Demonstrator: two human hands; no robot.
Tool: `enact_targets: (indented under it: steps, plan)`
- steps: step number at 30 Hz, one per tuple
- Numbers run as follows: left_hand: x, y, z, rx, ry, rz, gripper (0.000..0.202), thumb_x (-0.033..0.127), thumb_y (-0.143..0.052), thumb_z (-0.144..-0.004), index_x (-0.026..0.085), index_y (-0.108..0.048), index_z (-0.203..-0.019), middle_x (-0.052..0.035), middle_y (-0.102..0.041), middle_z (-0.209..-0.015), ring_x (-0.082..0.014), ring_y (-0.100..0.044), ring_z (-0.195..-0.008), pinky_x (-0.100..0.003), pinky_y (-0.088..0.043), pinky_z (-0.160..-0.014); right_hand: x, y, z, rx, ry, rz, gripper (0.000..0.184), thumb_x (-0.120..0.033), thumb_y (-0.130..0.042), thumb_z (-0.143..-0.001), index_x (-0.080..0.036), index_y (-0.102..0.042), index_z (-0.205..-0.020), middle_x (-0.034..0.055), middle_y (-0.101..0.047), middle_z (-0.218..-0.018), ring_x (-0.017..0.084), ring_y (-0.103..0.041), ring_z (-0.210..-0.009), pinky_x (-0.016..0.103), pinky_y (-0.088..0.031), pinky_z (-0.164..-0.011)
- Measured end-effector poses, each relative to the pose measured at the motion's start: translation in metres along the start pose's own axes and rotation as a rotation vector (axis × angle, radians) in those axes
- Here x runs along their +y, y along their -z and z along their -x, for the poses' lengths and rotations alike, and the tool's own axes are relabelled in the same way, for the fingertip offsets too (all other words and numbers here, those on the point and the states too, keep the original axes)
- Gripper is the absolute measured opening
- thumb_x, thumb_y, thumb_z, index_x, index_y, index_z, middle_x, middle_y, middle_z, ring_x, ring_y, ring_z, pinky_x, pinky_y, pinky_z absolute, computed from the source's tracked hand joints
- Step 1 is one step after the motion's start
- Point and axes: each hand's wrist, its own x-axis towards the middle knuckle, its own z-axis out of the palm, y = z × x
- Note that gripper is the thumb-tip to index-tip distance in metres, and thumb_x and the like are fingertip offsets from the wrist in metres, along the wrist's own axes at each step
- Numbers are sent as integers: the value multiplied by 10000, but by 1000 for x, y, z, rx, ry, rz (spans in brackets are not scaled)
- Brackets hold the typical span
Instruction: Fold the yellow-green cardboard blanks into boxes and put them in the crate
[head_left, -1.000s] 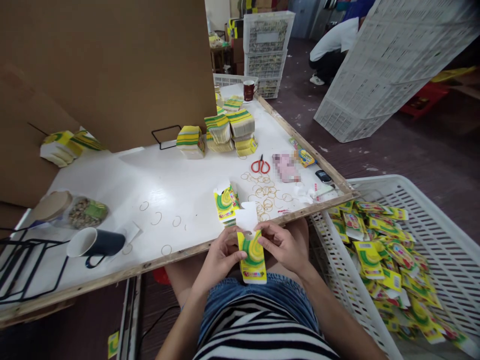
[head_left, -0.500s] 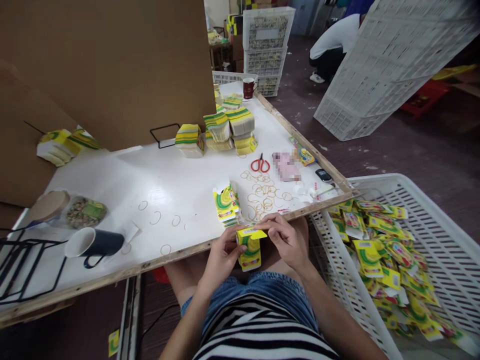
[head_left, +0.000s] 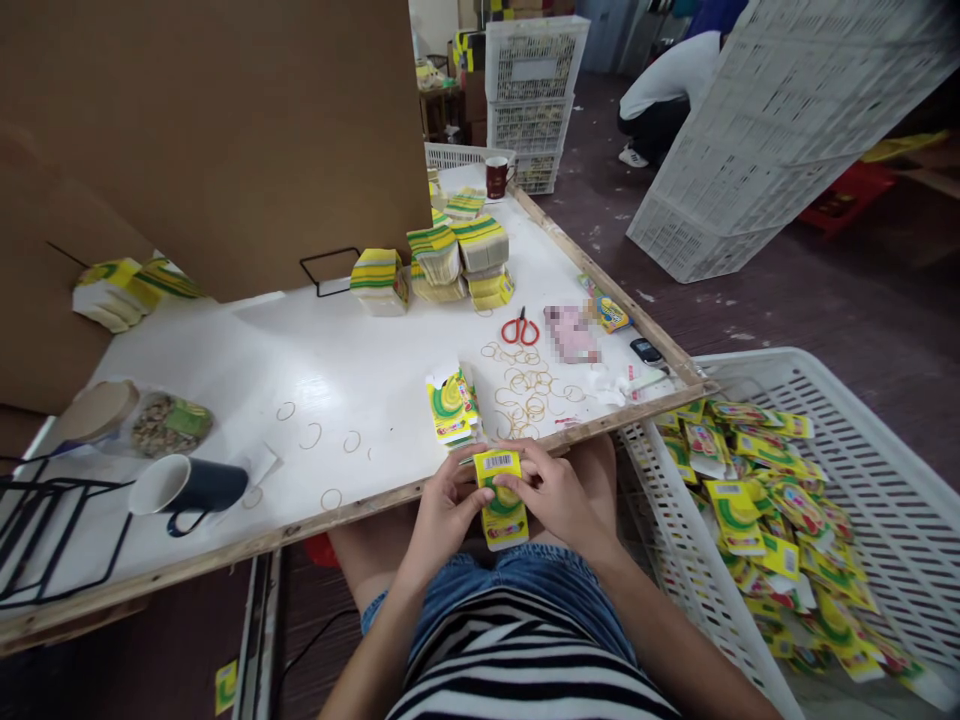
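On the left of the white table (head_left: 247,380), a bag of brown bits (head_left: 172,425) lies near the left edge. A dark blue mug (head_left: 214,495) is close to the front edge. Bundles of yellow cards (head_left: 379,280) sit toward the back, by a big brown board (head_left: 262,150).

Next comes the left hand (head_left: 444,510), just in front of the front edge. It pinches the left side of a small yellow box, thumb on the front. A short stack of yellow boxes (head_left: 451,405) is on the table, near that edge. The small yellow box (head_left: 504,527) is held up over the lap, just off the front edge, with its striped code flap at the top.

Red scissors (head_left: 531,333) lie farther back, with a mess of rubber bands (head_left: 534,406) nearer the front edge. The right hand (head_left: 561,492) pinches the right side of the same box.

I think the step now is shutting the top flap. The next move seems to need a soft push to keep it flat without bending the box.

Past the table's front right corner, a white basket (head_left: 885,490) holds many yellow packs (head_left: 784,510).
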Motion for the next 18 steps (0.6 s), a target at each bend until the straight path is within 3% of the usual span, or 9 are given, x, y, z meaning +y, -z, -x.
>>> enact_targets:
  steps: [4, 6, 8, 10, 12, 14, 16, 18]
  plan:
    - [-3, -6, 0, -15, 4, 3, 466, 227, -736, -749, 204, -545, -1173, -85, -717, -1036, -191, -696, -774, -308, -564, -716, 0, 1, 5, 130, 33, -47, 229, -352, -589, -860, -237, -715, -1013, 44, -715, -841, 200, -650, -755, 301, -514, -697]
    - [-5, -10, -1, -50, -32, -23, 451, 249, -723, -761, 208, -561, -1181, -95, -709, -1070, -229, -696, -876, -341, -562, -775, 2, 5, 8, 154, 28, -95, 228, -356, -593, -860, -240, -716, -1013, 56, -722, -972, 225, -663, -892, 334, -528, -787]
    - [-5, -8, -7, -60, -106, -146, 434, 258, -695, -785, 219, -575, -1201, -102, -686, -1142, -254, -665, -1009, -392, -529, -891, 5, 17, 12, 249, 56, -78, 209, -345, -593, -865, -230, -717, -989, 61, -724, -972, 225, -664, -898, 357, -529, -816]
    - [-5, 1, -16, 25, -228, -372, 438, 237, -682, -789, 237, -586, -1216, -96, -649, -1223, -265, -591, -1156, -442, -441, -1024, 8, 40, 15, 568, 132, 65, 182, -323, -606, -863, -212, -718, -953, 73, -714, -952, 230, -650, -905, 394, -512, -842]
    - [-5, 17, -30, 196, -368, -623, 455, 188, -699, -755, 246, -607, -1197, -84, -621, -1265, -272, -504, -1263, -470, -348, -1104, 8, 67, 15, 1053, 232, 268, 195, -308, -634, -848, -181, -714, -974, 102, -692, -966, 253, -624, -943, 423, -498, -823]
    - [-6, 36, -44, 281, -436, -783, 409, 140, -695, -731, 226, -649, -1129, -94, -635, -1235, -282, -506, -1261, -489, -343, -1108, 6, 88, 14, 1326, 305, 405, 270, -315, -677, -816, -149, -709, -1026, 154, -662, -1032, 285, -593, -1011, 390, -502, -719]
    - [-8, 52, -55, 286, -424, -854, 294, 133, -692, -720, 216, -704, -1002, -100, -668, -1187, -296, -574, -1185, -503, -401, -1062, 5, 95, 13, 1354, 324, 405, 297, -326, -692, -801, -140, -711, -1032, 168, -651, -1042, 287, -589, -1016, 370, -499, -686]
    - [-9, 62, -59, 284, -417, -860, 197, 158, -685, -734, 226, -733, -913, -85, -708, -1117, -295, -631, -1103, -501, -451, -1016, 6, 84, 11, 1207, 260, 272, 266, -344, -667, -817, -144, -719, -984, 138, -675, -976, 260, -617, -942, 381, -503, -741]
